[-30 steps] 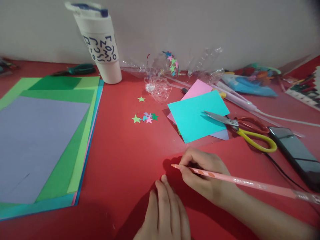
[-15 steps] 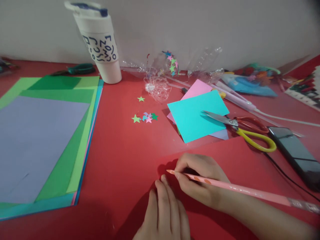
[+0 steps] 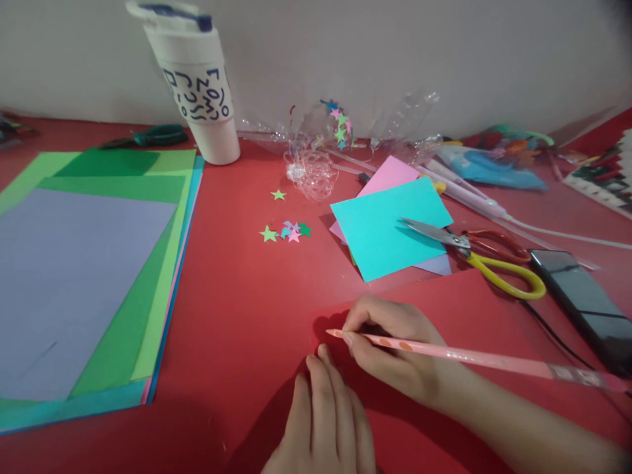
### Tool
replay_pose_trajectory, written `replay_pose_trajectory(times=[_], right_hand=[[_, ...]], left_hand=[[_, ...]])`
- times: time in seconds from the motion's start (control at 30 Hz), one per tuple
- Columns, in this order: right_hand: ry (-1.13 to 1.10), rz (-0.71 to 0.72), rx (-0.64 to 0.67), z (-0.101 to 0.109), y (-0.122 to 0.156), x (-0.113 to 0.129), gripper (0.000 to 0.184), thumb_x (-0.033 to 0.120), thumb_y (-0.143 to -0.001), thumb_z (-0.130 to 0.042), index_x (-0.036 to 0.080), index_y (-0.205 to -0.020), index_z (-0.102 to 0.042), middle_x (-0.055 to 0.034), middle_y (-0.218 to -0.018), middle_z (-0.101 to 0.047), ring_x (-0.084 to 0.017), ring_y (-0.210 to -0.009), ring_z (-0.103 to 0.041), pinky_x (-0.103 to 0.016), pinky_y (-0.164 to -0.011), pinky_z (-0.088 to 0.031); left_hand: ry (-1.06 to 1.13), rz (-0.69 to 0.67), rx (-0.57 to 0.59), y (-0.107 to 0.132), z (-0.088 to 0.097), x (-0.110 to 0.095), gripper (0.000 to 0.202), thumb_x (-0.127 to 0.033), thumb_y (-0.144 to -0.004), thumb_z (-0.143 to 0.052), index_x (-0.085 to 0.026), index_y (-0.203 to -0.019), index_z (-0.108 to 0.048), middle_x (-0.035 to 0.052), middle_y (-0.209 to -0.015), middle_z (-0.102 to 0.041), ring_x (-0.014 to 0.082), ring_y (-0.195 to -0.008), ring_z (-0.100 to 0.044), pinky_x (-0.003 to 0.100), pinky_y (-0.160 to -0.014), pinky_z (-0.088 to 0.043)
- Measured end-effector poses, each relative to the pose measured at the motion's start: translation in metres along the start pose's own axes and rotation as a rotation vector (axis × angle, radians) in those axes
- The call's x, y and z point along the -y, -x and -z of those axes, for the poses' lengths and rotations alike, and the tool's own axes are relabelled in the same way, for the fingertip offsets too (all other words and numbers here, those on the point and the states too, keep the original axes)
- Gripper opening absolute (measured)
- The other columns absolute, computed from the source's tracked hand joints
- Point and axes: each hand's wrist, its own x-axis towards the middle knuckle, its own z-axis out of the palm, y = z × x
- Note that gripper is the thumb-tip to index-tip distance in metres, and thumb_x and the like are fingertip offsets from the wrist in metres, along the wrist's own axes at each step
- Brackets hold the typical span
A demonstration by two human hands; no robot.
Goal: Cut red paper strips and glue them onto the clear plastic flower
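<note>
My right hand (image 3: pixel 395 345) is closed around a long pink pencil (image 3: pixel 474 359), with its tip near the upper left corner of a red paper sheet (image 3: pixel 469 309) lying on the red table. My left hand (image 3: pixel 323 421) rests flat on the same sheet, fingers together and stretched out, fingertips just below the pencil tip. It holds nothing.
A stack of coloured paper sheets (image 3: pixel 83 263) lies at the left. A white tumbler (image 3: pixel 197 79) and green scissors (image 3: pixel 158 136) stand behind it. Small paper stars (image 3: pixel 286 232), turquoise and pink paper (image 3: pixel 390 224), red-yellow scissors (image 3: pixel 484 260), a phone (image 3: pixel 585 299) and clear wrapping (image 3: pixel 316 171) lie beyond my hands.
My right hand has slid a little to the left with the pencil. My left hand has stayed in place.
</note>
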Motion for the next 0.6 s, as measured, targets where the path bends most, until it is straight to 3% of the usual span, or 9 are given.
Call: replay_pose_trajectory(times=[0.27, 0.5, 0.6], right_hand=[[0.026, 0.017, 0.034, -0.0003, 0.0009, -0.0032, 0.015, 0.012, -0.074, -0.05, 0.019, -0.061, -0.048, 0.0057, -0.05, -0.052, -0.006, -0.045, -0.043, -0.015, -0.042, -0.032], [0.0, -0.026, 0.024, 0.0008, 0.0011, -0.0019, 0.014, 0.016, -0.073, -0.047, 0.02, -0.059, -0.047, 0.0043, -0.05, -0.053, -0.007, -0.044, -0.044, -0.016, -0.041, -0.033], [0.005, -0.014, 0.024, -0.0002, 0.0021, -0.0042, 0.015, 0.015, -0.074, -0.048, 0.02, -0.06, -0.046, 0.0049, -0.05, -0.052, -0.007, -0.044, -0.044, -0.017, -0.041, -0.033]], left_hand=[[-0.007, -0.003, 0.004, -0.0022, 0.0012, 0.0015, 0.036, -0.024, -0.094, -0.03, -0.009, -0.092, -0.063, 0.0124, -0.091, -0.076, 0.024, -0.084, -0.069, 0.037, -0.078, -0.042], [0.009, -0.01, 0.019, 0.0001, 0.0005, 0.0007, 0.034, -0.035, -0.092, -0.042, -0.01, -0.094, -0.064, 0.0133, -0.094, -0.075, 0.0259, -0.087, -0.068, 0.037, -0.078, -0.042], [-0.005, -0.022, 0.011, 0.0009, -0.0002, 0.0008, 0.034, -0.034, -0.092, -0.04, -0.009, -0.095, -0.064, 0.014, -0.094, -0.075, 0.0263, -0.087, -0.067, 0.038, -0.079, -0.042]])
